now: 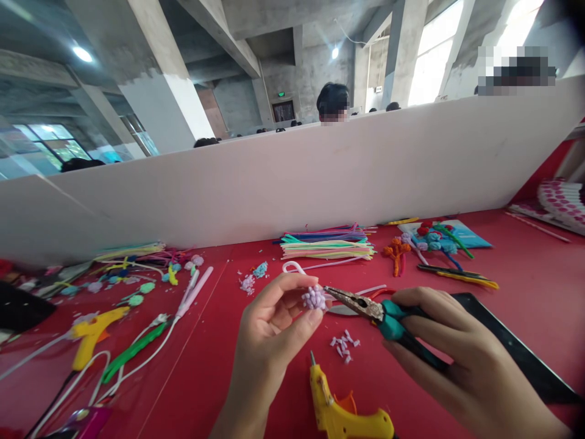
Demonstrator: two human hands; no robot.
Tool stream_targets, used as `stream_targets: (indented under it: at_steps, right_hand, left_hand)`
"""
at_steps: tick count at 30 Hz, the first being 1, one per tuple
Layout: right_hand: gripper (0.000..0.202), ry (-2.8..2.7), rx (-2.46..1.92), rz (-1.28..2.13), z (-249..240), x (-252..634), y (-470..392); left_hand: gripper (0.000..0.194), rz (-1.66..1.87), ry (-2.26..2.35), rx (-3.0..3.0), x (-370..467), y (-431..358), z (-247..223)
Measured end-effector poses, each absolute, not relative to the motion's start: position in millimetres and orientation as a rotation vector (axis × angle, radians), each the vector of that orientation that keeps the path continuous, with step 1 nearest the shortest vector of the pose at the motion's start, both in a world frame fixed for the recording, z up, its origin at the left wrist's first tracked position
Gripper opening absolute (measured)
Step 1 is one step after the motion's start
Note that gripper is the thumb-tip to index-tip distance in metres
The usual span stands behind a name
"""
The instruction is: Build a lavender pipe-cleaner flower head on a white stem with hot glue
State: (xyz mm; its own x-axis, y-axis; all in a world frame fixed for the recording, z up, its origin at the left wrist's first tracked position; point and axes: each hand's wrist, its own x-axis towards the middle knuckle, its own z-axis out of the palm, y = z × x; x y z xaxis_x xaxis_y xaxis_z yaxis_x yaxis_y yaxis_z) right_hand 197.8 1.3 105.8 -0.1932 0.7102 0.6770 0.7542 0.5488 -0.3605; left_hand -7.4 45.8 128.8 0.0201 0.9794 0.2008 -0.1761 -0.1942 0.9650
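Between the thumb and fingers of my left hand (274, 341) is a small lilac cluster (314, 297) made of short fuzzy pieces. A pale curved stem (292, 266) shows just above those fingers; whether it joins the cluster I cannot tell. My right hand (461, 353) is wrapped round the teal and black handles of long-nose pliers (361, 303). The pliers' tips are right beside the cluster, at its upper right. Below them, short lilac cut pieces (345, 346) lie on the red table (192, 390). Scissors (342, 310) lie partly hidden behind the pliers.
A yellow glue gun (342, 405) lies in front, another glue gun (94, 332) at left among cables. Bundled pipe cleaners (326, 244) lie at the back by a white partition (274, 189). A black tablet-like panel (512, 341) lies at right, near a yellow-black cutter (459, 276).
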Motion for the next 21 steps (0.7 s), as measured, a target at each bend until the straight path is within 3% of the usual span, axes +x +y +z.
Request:
stream_targets:
  at_steps: [14, 21]
  right_hand:
    - [0.009, -1.918, -1.215, -0.731, 97.0, 191.7, -5.1]
    - [0.006, -1.959, -1.185, -0.905, 97.6, 198.4, -7.7]
  left_hand:
    - [0.02, 1.411, 0.995, 1.188, -3.8, 42.9, 133.3]
    - [0.021, 1.385, 1.029, 1.211, -2.5, 41.8, 133.5]
